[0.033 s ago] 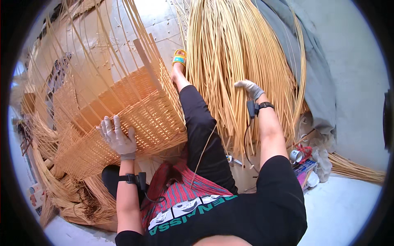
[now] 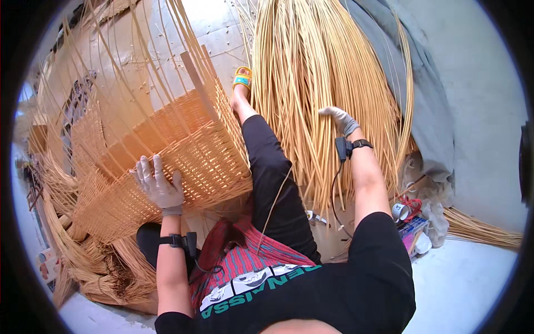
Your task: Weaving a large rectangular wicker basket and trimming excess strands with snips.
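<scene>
A large, angular woven wicker basket (image 2: 208, 161) stands at the left, with tall thin uprights rising from its rim. My left hand (image 2: 161, 186), in a pale glove, lies against its near side with the fingers spread, their tips close to the rim. On the right, my gloved right hand (image 2: 340, 121) reaches over a thick spread of long pale wicker rods (image 2: 317, 67). Its fingers stretch leftward, close together; the thumb is hidden, and no rod shows clearly in its grasp. A single loose rod (image 2: 274, 206) slants across my thigh.
A flat wooden slat (image 2: 200, 86) stands up at the basket's far corner. Bundled wicker (image 2: 108, 275) lies at lower left. Grey cloth (image 2: 425, 106) borders the rods at right. Near my right elbow are a tape roll (image 2: 399, 211), red cord (image 2: 413, 207) and a plastic bag (image 2: 438, 222).
</scene>
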Motion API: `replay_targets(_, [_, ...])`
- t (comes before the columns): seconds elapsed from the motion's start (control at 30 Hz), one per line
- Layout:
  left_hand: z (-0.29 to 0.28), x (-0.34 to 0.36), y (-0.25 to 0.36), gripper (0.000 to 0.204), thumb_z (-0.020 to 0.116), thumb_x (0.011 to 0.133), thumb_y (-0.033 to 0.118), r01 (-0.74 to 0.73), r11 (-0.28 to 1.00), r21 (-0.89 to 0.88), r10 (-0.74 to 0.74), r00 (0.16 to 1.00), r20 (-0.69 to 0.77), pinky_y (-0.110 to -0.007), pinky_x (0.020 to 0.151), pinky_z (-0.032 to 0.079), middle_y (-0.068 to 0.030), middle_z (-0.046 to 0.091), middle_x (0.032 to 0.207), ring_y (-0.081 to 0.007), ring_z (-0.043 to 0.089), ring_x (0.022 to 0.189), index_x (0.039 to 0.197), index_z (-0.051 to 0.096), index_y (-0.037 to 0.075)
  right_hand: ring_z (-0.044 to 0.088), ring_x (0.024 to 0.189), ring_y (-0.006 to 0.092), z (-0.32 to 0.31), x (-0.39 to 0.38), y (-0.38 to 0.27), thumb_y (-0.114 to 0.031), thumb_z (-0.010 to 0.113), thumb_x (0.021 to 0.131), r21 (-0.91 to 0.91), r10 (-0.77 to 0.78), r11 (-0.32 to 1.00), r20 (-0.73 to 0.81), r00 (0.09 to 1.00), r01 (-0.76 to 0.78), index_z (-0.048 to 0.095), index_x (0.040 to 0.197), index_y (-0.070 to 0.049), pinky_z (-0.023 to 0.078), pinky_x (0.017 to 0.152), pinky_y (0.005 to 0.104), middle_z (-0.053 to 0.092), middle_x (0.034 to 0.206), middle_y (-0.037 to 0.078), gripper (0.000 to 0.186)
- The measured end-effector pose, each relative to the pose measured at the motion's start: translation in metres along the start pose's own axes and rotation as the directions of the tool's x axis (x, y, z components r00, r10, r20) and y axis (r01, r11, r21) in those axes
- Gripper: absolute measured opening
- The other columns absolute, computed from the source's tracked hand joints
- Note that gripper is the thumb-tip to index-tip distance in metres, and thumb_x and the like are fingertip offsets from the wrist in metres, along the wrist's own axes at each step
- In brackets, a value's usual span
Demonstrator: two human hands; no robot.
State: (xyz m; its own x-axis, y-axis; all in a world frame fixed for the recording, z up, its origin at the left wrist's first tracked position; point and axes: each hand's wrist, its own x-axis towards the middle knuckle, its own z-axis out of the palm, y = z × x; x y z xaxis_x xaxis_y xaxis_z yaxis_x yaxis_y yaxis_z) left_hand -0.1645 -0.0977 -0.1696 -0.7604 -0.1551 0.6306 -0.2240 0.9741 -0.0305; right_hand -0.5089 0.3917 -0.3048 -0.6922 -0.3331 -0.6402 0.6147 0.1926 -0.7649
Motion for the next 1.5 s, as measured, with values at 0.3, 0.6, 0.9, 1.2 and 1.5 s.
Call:
replay_targets(0.3, [-0.021,0.015,0.022,0.057,0.064,0.103,0.038,0.077,0.996,-0.045,-0.076,0.997,0.020,-0.062,0.128,0.023,-0.0197,0.048,0.157,-0.0413,0.037,0.151,0.152,0.054,0.011,0.074,0.111,0.0394,0.051,-0.054,-0.023,-0.038,0.073,0.093,0.654,-0.257,0.757,0.317,0.913,-0.013,0.062,0.136,0.006,0.059,0.105,0.0511,0.074,0.121,0.025,0.063])
replay_targets(0.6, [-0.028,0.029,0.187,0.068,0.069,0.094,-0.004,0.644,0.126,-0.755,0.220,0.724,0.654,-0.042,0.122,0.038,-0.0225,0.049,0.154,-0.0334,0.050,0.144,0.156,0.042,0.003,0.071,0.116,0.0328,0.080,-0.069,-0.018,-0.038,0.070,0.094,0.621,-0.371,0.782,0.538,0.757,-0.059,0.050,0.150,0.008,0.057,0.106,0.0454,0.069,0.129,0.025,0.075])
replay_targets(0.9, [0.062,0.043,0.325,0.113,0.084,0.082,0.064,0.988,-0.010,-0.155,0.245,0.153,0.957,-0.043,0.104,0.051,-0.0188,0.053,0.150,-0.0293,0.060,0.128,0.159,0.029,0.002,0.068,0.123,0.0360,0.060,-0.078,-0.038,-0.027,0.065,0.101,0.664,-0.403,0.748,0.439,0.803,0.013,0.047,0.149,0.014,0.058,0.108,0.0486,0.062,0.144,0.025,0.065])
replay_targets(1.2, [0.016,0.089,0.330,0.077,0.085,0.090,0.045,0.947,-0.283,-0.156,0.463,0.277,0.842,-0.037,0.074,0.059,-0.0063,0.070,0.108,-0.0178,0.070,0.091,0.149,0.052,0.007,0.073,0.082,0.0173,0.099,-0.086,-0.099,-0.034,0.071,0.103,0.268,-0.448,0.857,-0.034,0.894,0.440,0.068,0.127,0.002,0.062,0.069,0.0314,0.075,0.105,0.008,0.044])
replay_targets(1.5, [-0.050,0.206,0.127,0.042,0.077,0.095,0.026,0.940,-0.289,-0.180,0.510,0.310,0.802,-0.039,0.078,0.067,-0.0170,0.077,0.104,-0.0270,0.077,0.082,0.123,0.067,-0.004,0.072,0.086,0.0254,0.260,-0.111,-0.160,-0.085,0.061,0.088,0.051,-0.460,0.884,0.286,0.841,0.466,0.067,0.120,0.008,0.061,0.082,0.0384,0.072,0.099,0.019,0.098])
